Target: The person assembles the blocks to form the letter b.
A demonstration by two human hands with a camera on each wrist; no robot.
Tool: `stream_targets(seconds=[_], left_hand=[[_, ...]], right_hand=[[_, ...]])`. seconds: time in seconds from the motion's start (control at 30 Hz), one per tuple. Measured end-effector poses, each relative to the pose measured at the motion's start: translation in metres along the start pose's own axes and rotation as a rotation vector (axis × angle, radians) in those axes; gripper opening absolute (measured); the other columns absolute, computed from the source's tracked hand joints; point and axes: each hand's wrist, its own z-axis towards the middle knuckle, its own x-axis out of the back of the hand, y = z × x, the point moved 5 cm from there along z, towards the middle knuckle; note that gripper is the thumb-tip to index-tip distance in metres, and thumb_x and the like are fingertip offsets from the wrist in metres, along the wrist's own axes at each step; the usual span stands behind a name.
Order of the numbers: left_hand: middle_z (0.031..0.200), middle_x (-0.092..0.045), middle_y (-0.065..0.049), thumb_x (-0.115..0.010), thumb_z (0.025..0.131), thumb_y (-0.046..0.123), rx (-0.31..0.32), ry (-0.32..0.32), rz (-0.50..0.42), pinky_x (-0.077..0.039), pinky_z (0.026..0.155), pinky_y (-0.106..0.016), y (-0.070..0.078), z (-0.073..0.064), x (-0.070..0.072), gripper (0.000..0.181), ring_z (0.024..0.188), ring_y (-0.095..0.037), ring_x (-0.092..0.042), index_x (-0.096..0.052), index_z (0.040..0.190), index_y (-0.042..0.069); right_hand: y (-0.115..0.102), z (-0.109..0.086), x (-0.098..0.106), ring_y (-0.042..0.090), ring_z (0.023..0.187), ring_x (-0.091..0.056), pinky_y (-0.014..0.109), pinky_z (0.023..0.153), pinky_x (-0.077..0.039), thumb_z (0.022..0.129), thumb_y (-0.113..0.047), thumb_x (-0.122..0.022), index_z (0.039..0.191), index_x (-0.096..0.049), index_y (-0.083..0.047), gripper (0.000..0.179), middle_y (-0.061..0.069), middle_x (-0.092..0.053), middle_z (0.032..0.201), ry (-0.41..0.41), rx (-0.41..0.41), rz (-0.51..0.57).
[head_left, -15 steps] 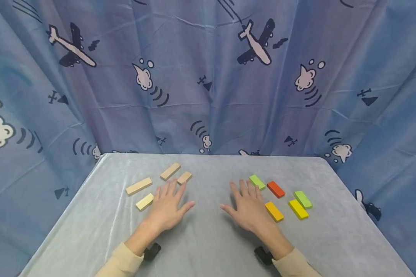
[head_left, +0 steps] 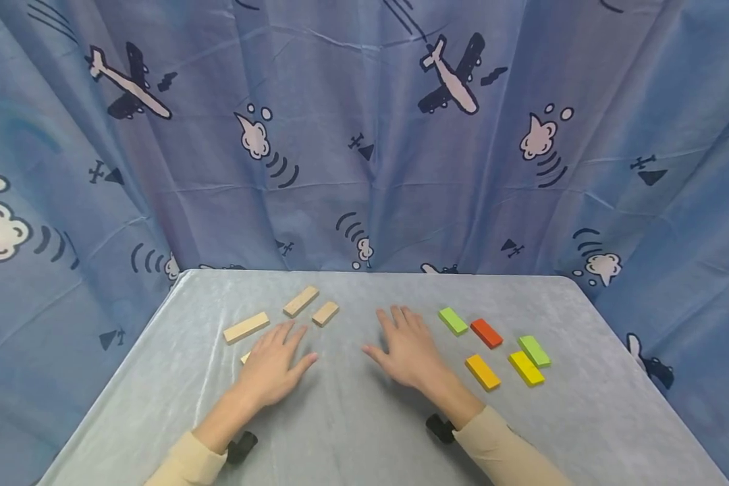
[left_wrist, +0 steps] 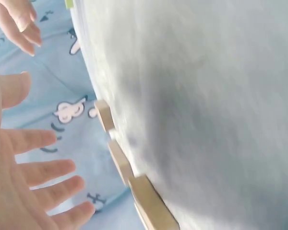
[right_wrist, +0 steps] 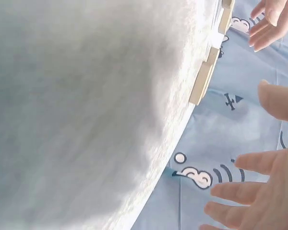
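Observation:
My left hand (head_left: 270, 368) hovers over the left half of the table with fingers spread and nothing in its grasp. Under it, a pale wooden block (head_left: 244, 358) is mostly hidden. Beyond its fingertips lie a long wooden block (head_left: 246, 327), another long one (head_left: 300, 301) and a shorter one (head_left: 325, 314). Nearer the middle, my right hand (head_left: 408, 349) is held out flat and holds nothing. To its right are an orange block (head_left: 482, 372), a green block (head_left: 453, 321) and a red block (head_left: 487, 333). Both palms show in the wrist views, raised above the cloth.
Farther right, a yellow block (head_left: 526, 368) lies against a second green block (head_left: 534, 351). A light grey cloth (head_left: 352, 432) covers the table. Behind its far edge hangs a blue curtain (head_left: 316, 223) printed with planes. A dark wrist camera (head_left: 441, 428) sits under the right wrist.
Both hands have shifted left. The left hand has uncovered the short wooden block and now covers most of the nearest one; the right hand has moved away from the coloured blocks.

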Motion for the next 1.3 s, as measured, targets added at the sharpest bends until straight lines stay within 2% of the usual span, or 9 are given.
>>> stream_targets(seconds=[0.23,0.47,0.67,0.83,1.0,1.13,1.2,1.3], left_hand=[[0.144,-0.052,-0.026,-0.063,0.1,0.039,0.032,0.054,-0.008,-0.038,0.11,-0.061,-0.024,-0.006,0.012,0.058,0.135,-0.044,-0.047,-0.054,0.144,0.002],[0.14,-0.056,-0.025,-0.067,0.099,0.027,0.041,0.085,-0.09,-0.041,0.107,-0.061,-0.048,-0.013,0.027,0.051,0.131,-0.043,-0.052,-0.057,0.14,-0.001],[0.139,-0.058,-0.021,-0.066,0.099,0.028,0.065,0.039,-0.144,-0.043,0.103,-0.063,-0.065,-0.019,0.027,0.054,0.13,-0.042,-0.052,-0.054,0.145,0.002],[0.137,-0.058,-0.024,-0.069,0.097,0.025,0.048,-0.014,-0.198,-0.041,0.106,-0.062,-0.073,-0.022,0.026,0.055,0.128,-0.045,-0.052,-0.054,0.142,-0.003],[0.137,-0.057,-0.028,-0.072,0.095,0.02,0.063,-0.074,-0.247,-0.039,0.107,-0.062,-0.077,-0.023,0.023,0.055,0.129,-0.048,-0.051,-0.055,0.138,-0.008],[0.132,-0.06,-0.027,-0.077,0.089,0.016,0.091,-0.098,-0.287,-0.048,0.097,-0.057,-0.08,-0.022,0.023,0.058,0.115,-0.042,-0.06,-0.055,0.138,-0.009],[0.127,-0.062,-0.023,-0.08,0.087,0.014,0.109,-0.113,-0.306,-0.052,0.087,-0.049,-0.082,-0.021,0.022,0.062,0.102,-0.033,-0.063,-0.055,0.138,-0.008],[0.115,-0.065,-0.017,-0.084,0.083,0.013,0.12,-0.149,-0.338,-0.051,0.075,-0.036,-0.086,-0.02,0.018,0.067,0.09,-0.021,-0.06,-0.054,0.139,-0.009]], right_hand=[[-0.013,0.018,-0.001,0.041,0.141,-0.04,0.054,0.117,-0.031,0.1,-0.053,-0.057,0.151,-0.044,-0.002,0.074,0.024,-0.046,0.15,0.031,0.047,0.011],[-0.022,0.039,-0.006,0.037,0.138,-0.045,0.05,0.115,-0.036,0.1,-0.049,-0.059,0.15,-0.046,-0.002,0.07,0.021,-0.05,0.147,0.028,0.05,0.066],[-0.026,0.054,-0.01,0.036,0.136,-0.048,0.05,0.113,-0.038,0.1,-0.047,-0.06,0.148,-0.049,-0.003,0.066,0.02,-0.053,0.145,0.005,0.039,0.111],[-0.031,0.067,-0.012,0.035,0.133,-0.05,0.049,0.111,-0.041,0.1,-0.043,-0.063,0.146,-0.052,-0.004,0.062,0.018,-0.056,0.141,0.009,0.058,0.142],[-0.037,0.081,-0.019,0.034,0.132,-0.051,0.048,0.11,-0.042,0.1,-0.042,-0.063,0.145,-0.053,-0.003,0.061,0.018,-0.057,0.139,-0.015,0.08,0.176],[-0.039,0.089,-0.026,0.033,0.127,-0.054,0.047,0.107,-0.044,0.098,-0.042,-0.065,0.143,-0.055,-0.002,0.061,0.017,-0.059,0.135,-0.021,0.079,0.174],[-0.039,0.093,-0.029,0.033,0.125,-0.055,0.047,0.107,-0.045,0.097,-0.042,-0.066,0.142,-0.056,-0.002,0.062,0.017,-0.06,0.134,-0.026,0.07,0.176],[-0.04,0.096,-0.034,0.034,0.125,-0.055,0.046,0.107,-0.044,0.096,-0.042,-0.068,0.141,-0.056,-0.002,0.062,0.018,-0.06,0.134,-0.041,0.056,0.195]])
